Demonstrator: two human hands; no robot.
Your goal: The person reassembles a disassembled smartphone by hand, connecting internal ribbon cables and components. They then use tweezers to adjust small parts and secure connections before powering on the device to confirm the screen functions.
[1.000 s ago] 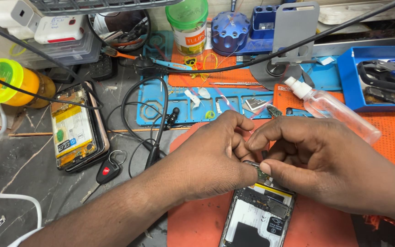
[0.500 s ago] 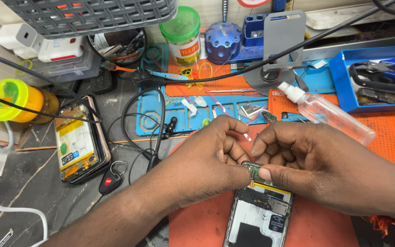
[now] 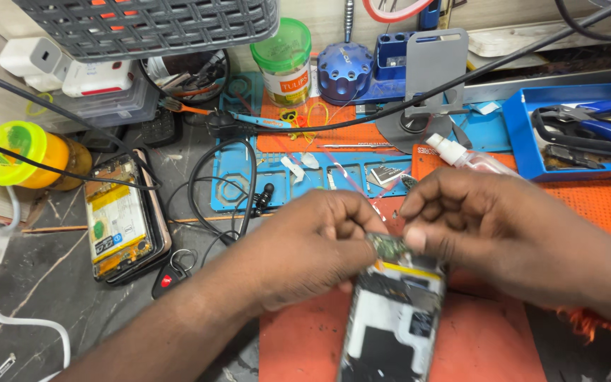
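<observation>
An opened phone [image 3: 394,325] with its back cover off lies on the orange work mat [image 3: 489,346] at the bottom middle. Over its top edge my left hand [image 3: 305,244] and my right hand [image 3: 503,237] meet. Their fingertips pinch a small green circuit part [image 3: 389,247] between them, just above the phone's top end. Both hands curl tightly around that part, hiding most of it.
A second opened phone [image 3: 118,219] lies at the left on the dark bench. A blue parts tray [image 3: 298,180], a clear spray bottle [image 3: 461,155], a blue bin with pliers [image 3: 581,131], a green-lidded jar [image 3: 283,60], a yellow jar [image 3: 26,155] and black cables [image 3: 206,191] crowd the back.
The view has moved closer and lower over the bench. Both hands stay joined at the phone's top end, still pinching the small green part.
</observation>
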